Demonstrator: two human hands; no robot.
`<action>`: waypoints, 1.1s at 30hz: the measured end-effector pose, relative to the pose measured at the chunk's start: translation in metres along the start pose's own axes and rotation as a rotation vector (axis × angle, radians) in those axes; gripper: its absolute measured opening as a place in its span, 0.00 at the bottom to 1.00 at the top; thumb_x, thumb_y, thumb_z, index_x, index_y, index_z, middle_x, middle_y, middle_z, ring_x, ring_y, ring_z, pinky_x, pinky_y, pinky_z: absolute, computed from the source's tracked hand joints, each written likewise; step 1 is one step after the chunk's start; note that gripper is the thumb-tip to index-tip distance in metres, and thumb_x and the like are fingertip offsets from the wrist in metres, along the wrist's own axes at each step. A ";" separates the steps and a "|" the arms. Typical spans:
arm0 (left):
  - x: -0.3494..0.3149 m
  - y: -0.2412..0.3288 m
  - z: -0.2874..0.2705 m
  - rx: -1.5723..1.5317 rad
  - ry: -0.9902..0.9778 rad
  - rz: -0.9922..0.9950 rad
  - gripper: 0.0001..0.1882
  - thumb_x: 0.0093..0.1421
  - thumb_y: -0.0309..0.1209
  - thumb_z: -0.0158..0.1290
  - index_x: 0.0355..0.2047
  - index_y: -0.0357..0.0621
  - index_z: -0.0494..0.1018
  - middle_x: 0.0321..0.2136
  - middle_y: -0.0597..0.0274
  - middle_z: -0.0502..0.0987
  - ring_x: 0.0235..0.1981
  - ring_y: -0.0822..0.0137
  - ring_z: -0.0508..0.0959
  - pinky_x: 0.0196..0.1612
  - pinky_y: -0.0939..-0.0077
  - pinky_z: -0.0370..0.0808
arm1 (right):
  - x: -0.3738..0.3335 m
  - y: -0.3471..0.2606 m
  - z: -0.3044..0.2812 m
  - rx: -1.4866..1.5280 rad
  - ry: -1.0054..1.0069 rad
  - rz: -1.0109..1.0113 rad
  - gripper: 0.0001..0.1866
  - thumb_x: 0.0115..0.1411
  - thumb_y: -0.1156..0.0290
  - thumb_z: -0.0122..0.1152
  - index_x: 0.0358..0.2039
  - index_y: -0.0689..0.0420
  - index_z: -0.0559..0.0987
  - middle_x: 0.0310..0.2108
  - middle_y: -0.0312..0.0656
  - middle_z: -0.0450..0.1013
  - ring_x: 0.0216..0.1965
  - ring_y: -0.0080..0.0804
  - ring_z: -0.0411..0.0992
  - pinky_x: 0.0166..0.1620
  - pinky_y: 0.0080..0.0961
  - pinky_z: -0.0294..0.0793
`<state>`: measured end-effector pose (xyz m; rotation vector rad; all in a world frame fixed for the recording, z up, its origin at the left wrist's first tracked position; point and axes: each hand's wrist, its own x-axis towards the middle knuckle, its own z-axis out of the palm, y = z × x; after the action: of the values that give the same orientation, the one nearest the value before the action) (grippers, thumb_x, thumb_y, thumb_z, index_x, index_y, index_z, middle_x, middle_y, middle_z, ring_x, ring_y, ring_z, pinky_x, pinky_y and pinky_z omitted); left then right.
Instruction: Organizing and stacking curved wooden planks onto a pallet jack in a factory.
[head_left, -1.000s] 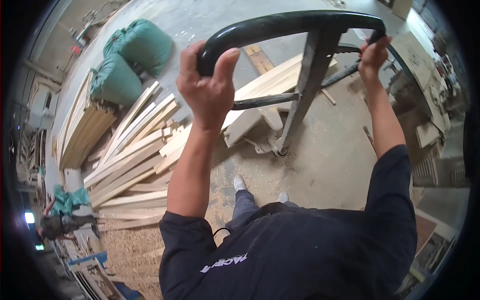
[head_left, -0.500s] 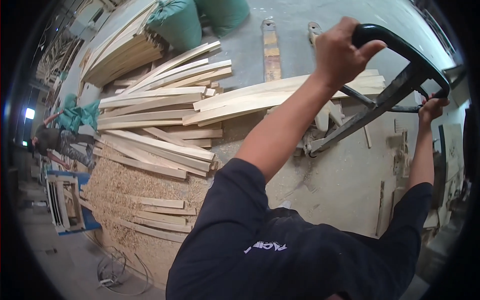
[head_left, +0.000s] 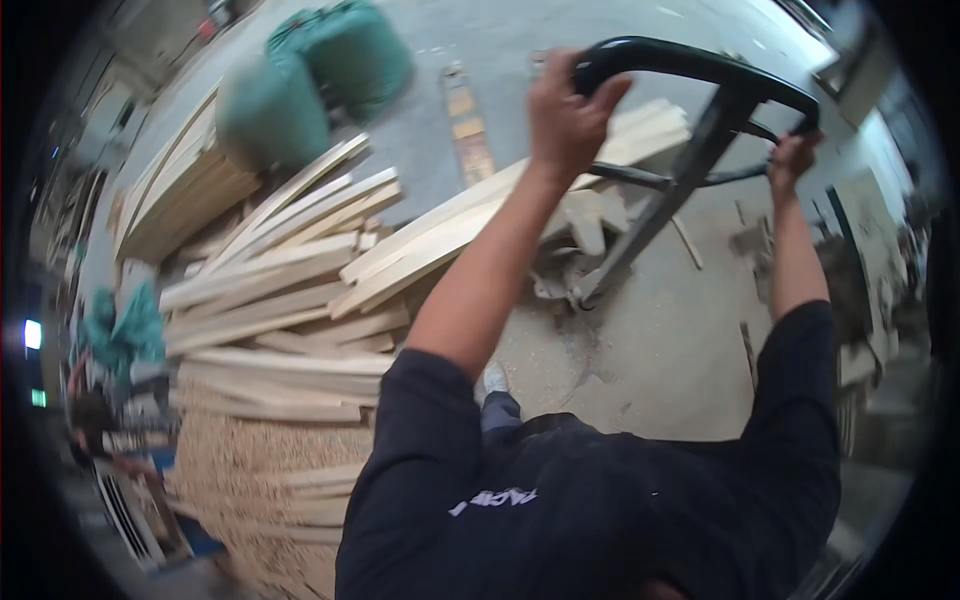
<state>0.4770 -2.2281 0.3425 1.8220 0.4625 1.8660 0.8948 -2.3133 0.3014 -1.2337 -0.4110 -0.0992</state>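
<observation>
The person stands on a dusty concrete floor (head_left: 650, 350) with both arms stretched out ahead, gripping a black loop handle (head_left: 700, 68) on the end of a dark steel tiller (head_left: 660, 200). The left hand (head_left: 565, 115) is wrapped shut around the left bend of the loop, fingers curled over the top of the bar. The right hand (head_left: 795, 160) is clenched around the loop's right corner, lower and further out to the side. The tiller slants down from the handle to its base on the floor, where it meets a clutter of pale offcuts (head_left: 575, 240).

The handle sits at the top of the view, up in front of the person's chest and raised well above the floor. Both sleeves are dark and pushed up past the elbows. One light shoe (head_left: 493, 378) shows just below the left forearm.

To the person's left lies a loose heap of long pale wooden boards (head_left: 290, 290), fanned out at different angles, some running under the left arm toward the tiller's base. Beyond them is a neater stack of planks (head_left: 170, 200), and beside that two bulging green sacks (head_left: 310, 80). A narrow strip of wood (head_left: 468, 135) lies alone on the floor near the sacks. Sawdust and shavings (head_left: 235, 470) cover the ground at the lower left, where another person (head_left: 95, 420) crouches near the edge, too blurred to make out more
</observation>
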 end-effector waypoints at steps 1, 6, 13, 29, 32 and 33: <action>-0.008 -0.004 -0.002 -0.057 0.011 -0.097 0.19 0.57 0.38 0.67 0.41 0.40 0.73 0.28 0.50 0.78 0.28 0.51 0.79 0.32 0.64 0.75 | -0.003 -0.002 0.001 -0.072 -0.020 -0.022 0.43 0.64 0.25 0.30 0.19 0.54 0.69 0.11 0.34 0.65 0.10 0.24 0.63 0.14 0.23 0.62; -0.053 -0.023 0.006 -0.058 0.027 -0.382 0.12 0.67 0.32 0.59 0.31 0.38 0.71 0.19 0.70 0.71 0.19 0.78 0.71 0.22 0.80 0.67 | -0.018 -0.018 0.021 -0.099 0.050 -0.127 0.39 0.65 0.28 0.41 0.25 0.57 0.71 0.14 0.35 0.65 0.13 0.27 0.64 0.17 0.27 0.64; -0.077 0.002 0.022 -0.179 0.016 -0.479 0.07 0.67 0.29 0.58 0.33 0.41 0.71 0.24 0.70 0.73 0.23 0.80 0.72 0.27 0.82 0.69 | 0.032 0.037 0.029 -0.154 0.021 -0.302 0.27 0.67 0.40 0.54 0.29 0.54 0.74 0.21 0.32 0.66 0.18 0.25 0.64 0.20 0.26 0.64; -0.175 0.122 0.307 -0.134 -0.376 -0.263 0.14 0.47 0.21 0.62 0.32 0.39 0.69 0.28 0.53 0.67 0.34 0.47 0.71 0.50 0.51 0.71 | 0.158 0.110 0.090 0.114 -0.698 0.212 0.15 0.60 0.62 0.65 0.23 0.57 0.74 0.16 0.36 0.69 0.17 0.27 0.69 0.25 0.28 0.70; -0.195 0.138 0.359 -0.105 -0.456 -0.211 0.12 0.46 0.21 0.59 0.30 0.41 0.69 0.26 0.55 0.67 0.29 0.51 0.70 0.51 0.53 0.71 | 0.193 0.114 0.043 0.131 -0.641 0.250 0.14 0.59 0.67 0.67 0.22 0.59 0.74 0.15 0.38 0.70 0.16 0.28 0.70 0.25 0.28 0.71; -0.202 0.144 0.376 -0.074 -0.456 -0.205 0.13 0.46 0.23 0.61 0.29 0.43 0.68 0.24 0.56 0.67 0.28 0.50 0.70 0.49 0.55 0.71 | 0.204 0.118 0.029 0.117 -0.583 0.288 0.13 0.59 0.70 0.68 0.22 0.60 0.75 0.16 0.40 0.70 0.15 0.29 0.70 0.24 0.28 0.73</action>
<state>0.8337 -2.4949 0.2745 1.9871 0.3891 1.2651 1.1103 -2.2167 0.2769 -1.1804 -0.7247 0.5365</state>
